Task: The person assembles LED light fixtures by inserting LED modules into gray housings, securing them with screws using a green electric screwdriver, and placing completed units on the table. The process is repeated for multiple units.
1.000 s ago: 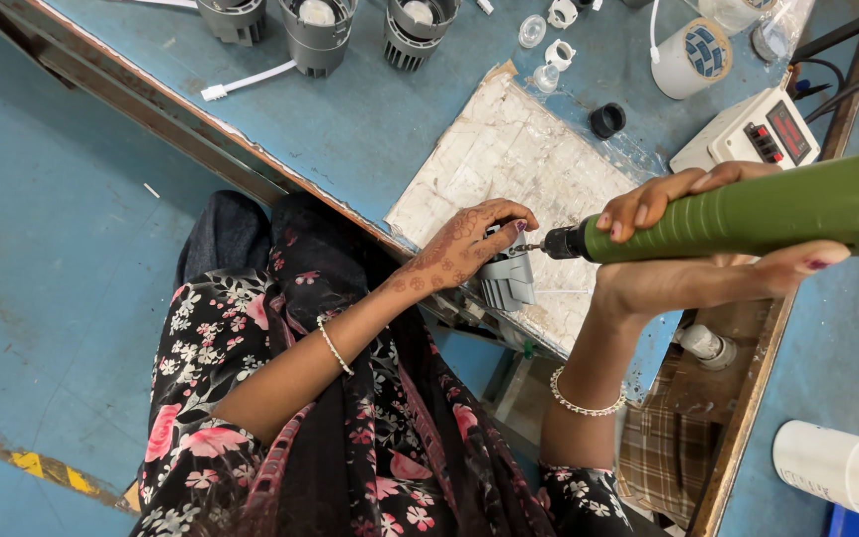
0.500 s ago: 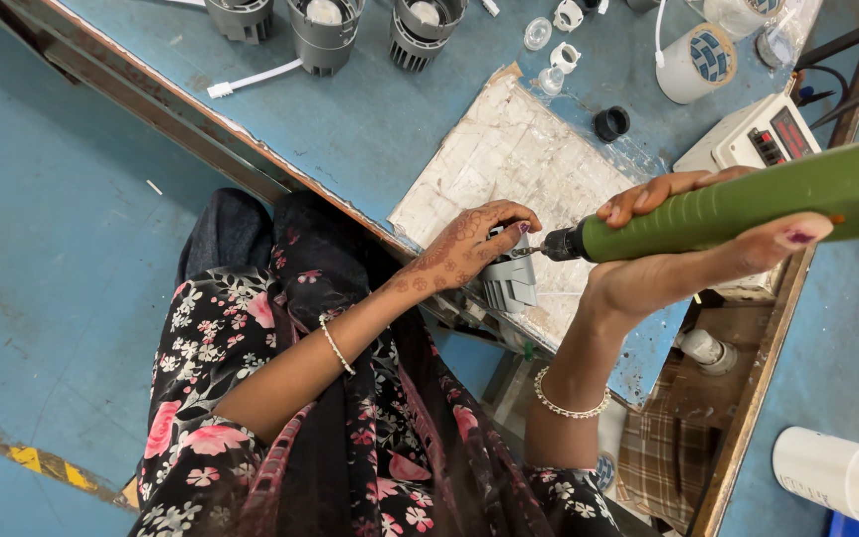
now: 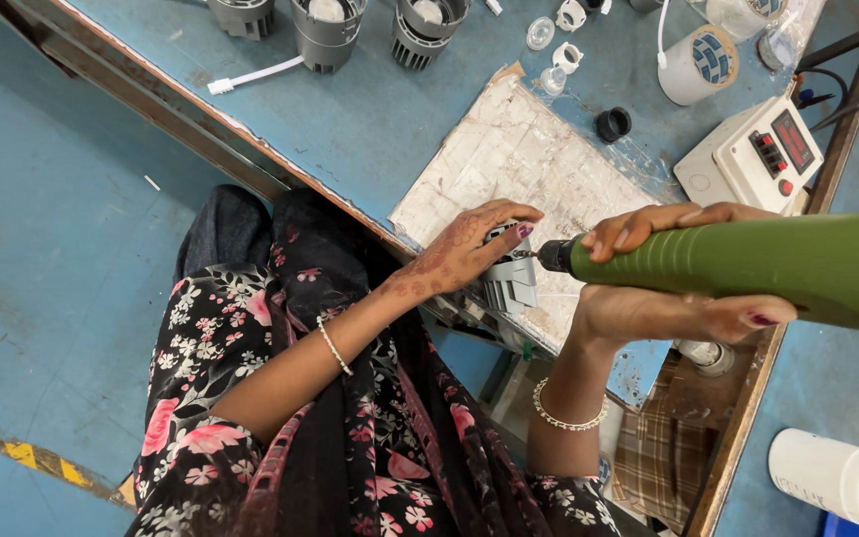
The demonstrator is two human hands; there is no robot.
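Note:
My left hand (image 3: 469, 251) grips a small grey finned housing (image 3: 511, 283) at the near edge of a worn white work pad (image 3: 519, 164) on the blue bench. My right hand (image 3: 663, 288) is wrapped around a green electric screwdriver (image 3: 777, 264), held level. Its dark tip touches the top of the housing beside my left fingers.
Several grey finned housings (image 3: 328, 32) stand at the bench's far edge with a white stick (image 3: 256, 76). A white control box (image 3: 758, 154), a tape roll (image 3: 700, 64), a black cap (image 3: 612, 124) and small clear caps (image 3: 555, 35) lie nearby. A white cylinder (image 3: 832, 475) sits lower right.
Both hands stay on the housing and screwdriver. The view has shifted slightly; the screwdriver tip remains pressed to the housing.

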